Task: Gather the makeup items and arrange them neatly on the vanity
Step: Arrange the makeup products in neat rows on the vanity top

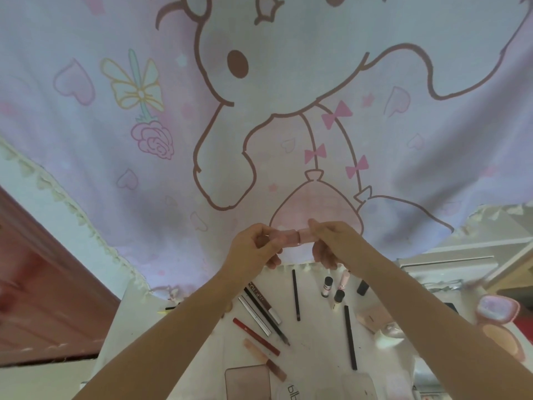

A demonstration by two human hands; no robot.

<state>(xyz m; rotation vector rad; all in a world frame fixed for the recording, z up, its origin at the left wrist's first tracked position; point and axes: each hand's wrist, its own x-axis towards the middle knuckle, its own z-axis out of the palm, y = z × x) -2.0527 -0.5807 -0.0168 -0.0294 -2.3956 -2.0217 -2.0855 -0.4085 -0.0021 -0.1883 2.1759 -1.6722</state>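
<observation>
Two bare forearms reach up from the bottom edge. Raised above the table point(317, 342), the left hand point(255, 245) and right hand point(331, 243) each pinch one end of a pink tube point(291, 238), its long axis level, pointing left to right. It seems to be getting capped; next, it must be laid beside the pencils point(295, 295) below.
</observation>
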